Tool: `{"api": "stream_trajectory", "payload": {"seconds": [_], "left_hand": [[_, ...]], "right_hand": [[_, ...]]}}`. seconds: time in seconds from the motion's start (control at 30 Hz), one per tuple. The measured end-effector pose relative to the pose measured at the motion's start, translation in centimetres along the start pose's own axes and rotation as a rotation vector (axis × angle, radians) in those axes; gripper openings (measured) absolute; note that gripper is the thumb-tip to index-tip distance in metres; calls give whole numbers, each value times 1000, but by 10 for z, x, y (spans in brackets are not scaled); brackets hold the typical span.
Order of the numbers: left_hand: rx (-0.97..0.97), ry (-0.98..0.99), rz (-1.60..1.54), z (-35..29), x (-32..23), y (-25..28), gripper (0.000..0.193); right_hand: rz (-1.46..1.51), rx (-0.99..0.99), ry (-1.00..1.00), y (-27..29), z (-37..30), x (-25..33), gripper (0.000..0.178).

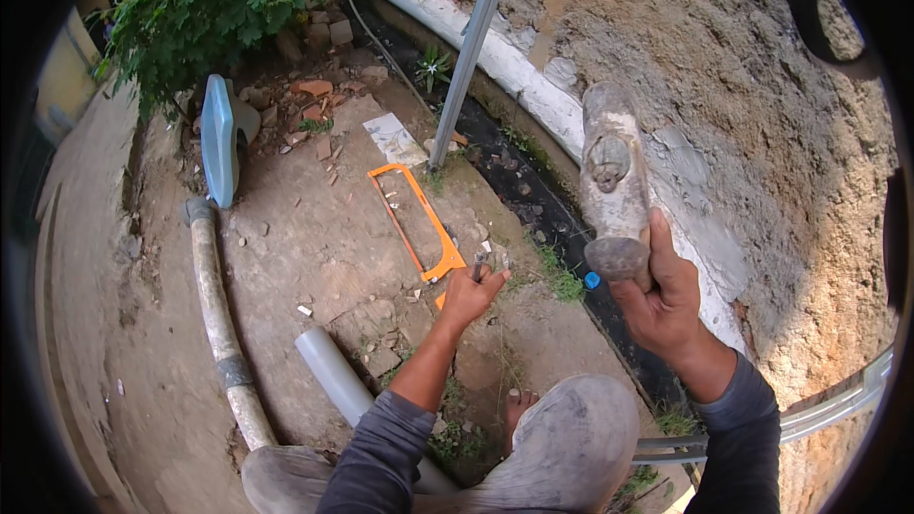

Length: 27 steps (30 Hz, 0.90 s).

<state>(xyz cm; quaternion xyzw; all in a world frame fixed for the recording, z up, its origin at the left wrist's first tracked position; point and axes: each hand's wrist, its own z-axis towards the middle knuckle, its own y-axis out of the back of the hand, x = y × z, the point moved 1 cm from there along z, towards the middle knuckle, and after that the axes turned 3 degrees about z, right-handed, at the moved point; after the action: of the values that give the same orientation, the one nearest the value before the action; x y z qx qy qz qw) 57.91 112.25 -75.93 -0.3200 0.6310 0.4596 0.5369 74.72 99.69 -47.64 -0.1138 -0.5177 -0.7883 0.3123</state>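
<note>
My right hand [666,300] is raised at the right, its fingers and thumb closed round the lower end of a dirty pipe fitting [619,195]. The fitting is grey, crusted with pale mortar, and has a round stub on its side. Lower and to the left, my left hand [471,295] is closed in a fist. A short dark rod [478,266] sticks up out of it; its kind does not show. Just beyond that hand an orange hacksaw [428,212] lies on the ground, with part of its handle hidden behind the wrist.
A grey pipe [333,376] and an older, crusted pipe [221,324] lie at the left, near a blue toilet-like basin [221,143]. A metal channel [476,52] stands by the dark drainage ditch [519,181] along the rough wall [705,29]. Broken bricks [309,88] lie farther back.
</note>
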Motion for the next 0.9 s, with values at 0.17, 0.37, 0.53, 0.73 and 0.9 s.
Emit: {"api": "stream_trajectory", "payload": {"seconds": [0.17, 0.37, 0.53, 0.73, 0.9], "left_hand": [[65, -84, 81, 0, -6, 0, 52], [125, -36, 118, -3, -29, 2, 54], [151, -73, 118, -1, -23, -9, 55], [149, -42, 91, 0, -20, -13, 55], [96, -132, 67, 1, -21, -20, 54]], "right_hand": [[-323, 579, -193, 25, -9, -27, 72], [21, -97, -175, 33, 1, -16, 74], [-200, 333, -130, 17, -33, -33, 76], [-89, -131, -138, 34, -30, -23, 71], [-125, 181, -95, 29, -31, -33, 80]]}}
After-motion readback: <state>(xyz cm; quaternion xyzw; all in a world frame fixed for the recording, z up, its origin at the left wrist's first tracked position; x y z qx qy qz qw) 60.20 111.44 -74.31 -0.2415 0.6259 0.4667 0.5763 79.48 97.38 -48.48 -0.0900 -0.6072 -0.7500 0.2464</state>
